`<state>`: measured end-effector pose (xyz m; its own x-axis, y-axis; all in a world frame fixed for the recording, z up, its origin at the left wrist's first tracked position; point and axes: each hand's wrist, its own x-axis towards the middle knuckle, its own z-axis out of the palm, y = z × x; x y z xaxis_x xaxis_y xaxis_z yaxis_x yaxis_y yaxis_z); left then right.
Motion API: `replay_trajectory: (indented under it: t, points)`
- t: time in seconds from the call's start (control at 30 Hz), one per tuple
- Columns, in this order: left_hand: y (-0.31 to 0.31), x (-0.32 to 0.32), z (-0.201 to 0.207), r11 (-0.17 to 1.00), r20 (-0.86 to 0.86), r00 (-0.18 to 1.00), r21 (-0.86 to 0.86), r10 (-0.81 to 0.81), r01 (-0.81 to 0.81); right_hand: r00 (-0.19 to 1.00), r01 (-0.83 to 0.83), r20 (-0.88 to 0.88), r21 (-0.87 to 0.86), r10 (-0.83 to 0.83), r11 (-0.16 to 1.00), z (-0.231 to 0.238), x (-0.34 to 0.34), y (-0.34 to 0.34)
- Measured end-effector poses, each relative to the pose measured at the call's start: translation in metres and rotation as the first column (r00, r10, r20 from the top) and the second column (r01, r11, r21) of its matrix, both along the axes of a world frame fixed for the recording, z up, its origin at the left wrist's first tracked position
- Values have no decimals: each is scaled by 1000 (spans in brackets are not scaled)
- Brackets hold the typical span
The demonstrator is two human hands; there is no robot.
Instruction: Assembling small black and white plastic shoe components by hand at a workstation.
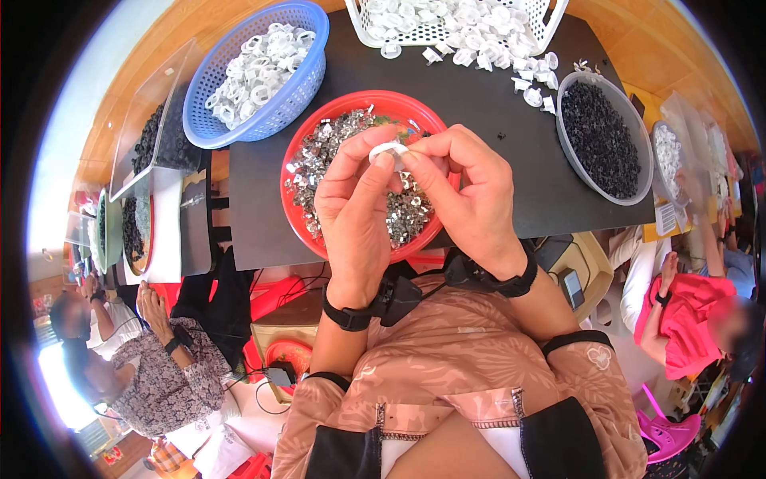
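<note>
A small white plastic ring-shaped part (388,149) is pinched between both hands, above the red basin. My left hand (356,195) grips it by thumb and index finger, its other fingers curled. From the other side, my right hand (472,188) closes thumb and forefinger on the same part; whether a smaller piece is between those fingertips is hidden. Below them, the red basin (290,194) holds a heap of small shiny metal clips (408,211). Both wrists carry black straps with small devices.
A blue basket (195,120) of white rings stands at the upper left. White plastic parts (479,32) spill from a white basket (550,32) at the back. To the right sits a bowl (626,198) of small black pieces. Co-workers sit left (171,375) and right (686,323).
</note>
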<state>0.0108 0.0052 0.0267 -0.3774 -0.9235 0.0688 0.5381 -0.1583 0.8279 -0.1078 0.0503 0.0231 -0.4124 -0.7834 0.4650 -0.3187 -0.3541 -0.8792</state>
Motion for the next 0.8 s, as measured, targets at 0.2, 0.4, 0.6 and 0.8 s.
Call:
replay_trajectory:
  t: [0.2,0.4,0.6,0.8]
  points:
    - [1,-2,-1,999,20,999,9,39,-39,972,-80,222,11,76,997,-7,1,-1]
    - [-3,1,-9,993,-50,998,118,-24,30,991,66,-113,-30,-69,997,0,3,1]
    - [-7,5,-7,990,-22,997,113,-77,79,995,19,-94,-27,-21,999,-6,-1,0]
    - [-10,6,-12,970,-133,983,190,-128,152,989,66,-130,-61,-73,996,-6,5,-1]
